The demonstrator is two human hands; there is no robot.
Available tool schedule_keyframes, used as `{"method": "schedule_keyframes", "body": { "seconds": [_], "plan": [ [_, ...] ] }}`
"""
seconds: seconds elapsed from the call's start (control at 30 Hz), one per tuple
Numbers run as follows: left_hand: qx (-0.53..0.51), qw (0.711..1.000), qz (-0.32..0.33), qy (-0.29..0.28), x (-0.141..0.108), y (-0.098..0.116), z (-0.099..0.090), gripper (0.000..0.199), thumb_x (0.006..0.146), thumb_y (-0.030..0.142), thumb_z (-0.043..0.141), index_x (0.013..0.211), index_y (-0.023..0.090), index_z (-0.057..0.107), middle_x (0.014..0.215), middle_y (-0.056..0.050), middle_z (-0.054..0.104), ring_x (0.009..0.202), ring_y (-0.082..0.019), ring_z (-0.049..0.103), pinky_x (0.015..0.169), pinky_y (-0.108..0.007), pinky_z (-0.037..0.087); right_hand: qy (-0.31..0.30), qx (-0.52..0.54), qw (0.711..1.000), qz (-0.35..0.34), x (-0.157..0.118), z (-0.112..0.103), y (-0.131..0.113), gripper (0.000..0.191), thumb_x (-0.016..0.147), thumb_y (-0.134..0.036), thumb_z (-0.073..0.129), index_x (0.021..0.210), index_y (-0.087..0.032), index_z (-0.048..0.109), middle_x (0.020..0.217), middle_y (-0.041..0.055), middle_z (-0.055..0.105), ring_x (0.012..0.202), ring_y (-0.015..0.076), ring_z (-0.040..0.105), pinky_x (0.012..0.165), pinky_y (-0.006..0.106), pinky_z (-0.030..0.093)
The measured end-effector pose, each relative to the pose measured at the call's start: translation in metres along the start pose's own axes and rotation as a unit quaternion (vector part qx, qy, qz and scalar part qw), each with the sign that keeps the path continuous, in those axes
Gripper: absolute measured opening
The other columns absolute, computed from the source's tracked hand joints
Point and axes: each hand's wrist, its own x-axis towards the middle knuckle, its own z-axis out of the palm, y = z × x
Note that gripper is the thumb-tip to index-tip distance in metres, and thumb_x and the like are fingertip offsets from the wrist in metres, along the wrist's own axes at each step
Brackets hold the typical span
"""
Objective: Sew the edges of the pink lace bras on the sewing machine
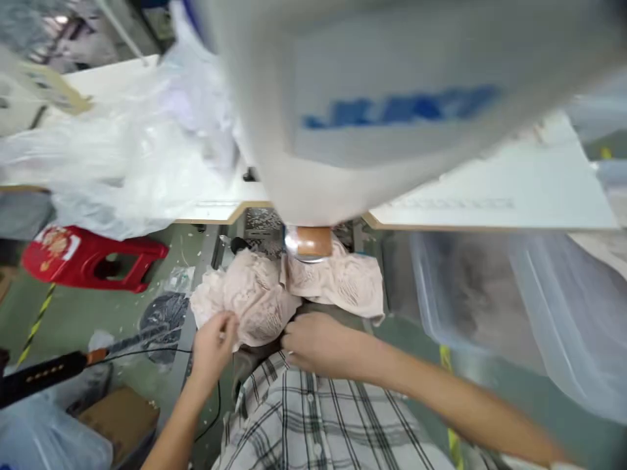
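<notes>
A pale pink lace garment, cup-shaped like a bra (259, 294), lies over the lap below the head of a white sewing machine (313, 176). At its lower left edge, my left hand (215, 339) pinches the lace between thumb and fingers. My right hand (316, 343) is at the garment's lower middle, fingers curled; whatever they hold is hidden. More of the same pink fabric (350, 281) spreads to the right under the machine's round end.
White plastic bags (127, 150) cover the left of the white table (499, 189). A red stool (98, 261) lies below at the left. Translucent bins (470, 294) stand at the right. A cardboard box (120, 418) and a black rod (44, 378) are at the lower left.
</notes>
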Motion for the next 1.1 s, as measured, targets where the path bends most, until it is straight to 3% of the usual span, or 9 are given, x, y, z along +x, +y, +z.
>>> {"method": "schedule_keyframes", "body": {
  "seconds": [0.1, 0.23, 0.43, 0.53, 0.63, 0.77, 0.87, 0.97, 1.1],
  "plan": [
    [0.071, 0.982, -0.165, 0.053, -0.004, -0.055, -0.019, 0.046, 0.089, 0.056, 0.041, 0.084, 0.015, 0.06, 0.085, -0.015, 0.067, 0.078, -0.028, 0.063, 0.068, -0.036, 0.045, -0.054, -0.076, 0.995, 0.038, 0.014, -0.007, 0.008, 0.014, 0.093, -0.026, 0.061, 0.094, -0.014, 0.07, 0.09, 0.0089, 0.069, 0.086, 0.0239, 0.066, 0.075, 0.035, 0.051],
    [0.098, 0.976, -0.193, -0.029, -0.004, -0.069, -0.016, 0.044, 0.084, 0.056, 0.043, 0.057, 0.021, 0.047, 0.062, -0.009, 0.06, 0.059, -0.023, 0.056, 0.055, -0.03, 0.033, -0.035, -0.048, 0.997, 0.044, 0.017, -0.002, 0.015, 0.019, 0.097, -0.028, 0.055, 0.105, -0.018, 0.069, 0.097, 0.007, 0.07, 0.092, 0.0224, 0.066, 0.075, 0.03, 0.047],
    [0.034, 0.993, -0.091, -0.065, -0.048, -0.014, -0.07, 0.054, 0.092, 0.058, 0.034, 0.055, 0.021, 0.047, 0.056, -0.004, 0.056, 0.057, -0.02, 0.053, 0.056, -0.028, 0.037, 0.06, -0.006, 0.991, -0.118, 0.063, -0.001, -0.019, 0.076, 0.085, -0.064, 0.062, 0.139, -0.012, 0.049, 0.137, 0.0162, 0.058, 0.122, 0.0273, 0.055, 0.094, 0.032, 0.045],
    [-0.125, 0.989, -0.062, -0.053, -0.036, 0.005, -0.09, 0.044, 0.091, 0.057, 0.046, 0.07, 0.02, 0.059, 0.068, -0.001, 0.063, 0.069, -0.02, 0.058, 0.065, -0.027, 0.046, -0.099, -0.032, 0.984, -0.145, 0.074, -0.009, -0.032, 0.053, 0.087, -0.067, 0.057, 0.092, -0.016, 0.072, 0.085, 0.006, 0.075, 0.072, 0.0177, 0.065, 0.06, 0.025, 0.043],
    [-0.218, 0.971, -0.052, -0.088, 0.004, 0.025, -0.074, 0.042, 0.083, 0.062, 0.056, 0.084, 0.021, 0.066, 0.08, -0.002, 0.068, 0.084, -0.023, 0.06, 0.081, -0.029, 0.049, -0.085, -0.066, 0.984, -0.144, 0.051, -0.022, -0.043, 0.062, 0.087, -0.068, 0.055, 0.053, -0.017, 0.062, 0.058, 0.0031, 0.068, 0.052, 0.0127, 0.055, 0.048, 0.025, 0.034],
    [-0.387, 0.84, -0.093, -0.369, 0.043, 0.058, -0.024, 0.042, 0.075, 0.058, 0.069, 0.087, 0.019, 0.065, 0.079, -0.004, 0.065, 0.078, -0.02, 0.06, 0.076, -0.029, 0.048, 0.058, -0.038, 0.981, -0.18, -0.006, -0.05, -0.049, 0.047, 0.088, -0.059, 0.06, 0.07, -0.016, 0.07, 0.07, 0.0018, 0.073, 0.065, 0.0134, 0.059, 0.055, 0.025, 0.037],
    [-0.461, 0.755, -0.088, -0.458, 0.05, 0.088, -0.005, 0.044, 0.079, 0.059, 0.067, 0.079, 0.016, 0.057, 0.069, -0.001, 0.056, 0.061, -0.013, 0.049, 0.06, -0.024, 0.039, 0.054, 0.039, 0.988, -0.139, -0.048, -0.079, -0.041, 0.037, 0.091, -0.052, 0.062, 0.075, -0.019, 0.071, 0.064, -0.0034, 0.067, 0.057, 0.0104, 0.053, 0.055, 0.023, 0.036],
    [-0.376, 0.828, 0.035, -0.415, 0.05, 0.124, -0.011, 0.05, 0.088, 0.061, 0.054, 0.066, 0.017, 0.045, 0.061, 0.004, 0.039, 0.056, -0.009, 0.034, 0.054, -0.023, 0.027, -0.002, 0.08, 0.996, 0.029, -0.079, -0.104, -0.026, 0.041, 0.089, -0.056, 0.062, 0.072, -0.019, 0.07, 0.058, -0.0045, 0.058, 0.052, 0.0102, 0.05, 0.053, 0.023, 0.036],
    [-0.273, 0.864, 0.2, -0.371, 0.049, 0.174, -0.036, 0.05, 0.095, 0.055, 0.04, 0.062, 0.019, 0.032, 0.061, 0.004, 0.03, 0.057, -0.009, 0.03, 0.053, -0.024, 0.022, 0.18, 0.057, 0.964, 0.186, -0.08, -0.115, -0.008, 0.086, 0.066, -0.067, 0.078, 0.135, -0.021, 0.054, 0.121, 0.0119, 0.063, 0.105, 0.029, 0.059, 0.086, 0.037, 0.046]
  ]
}}
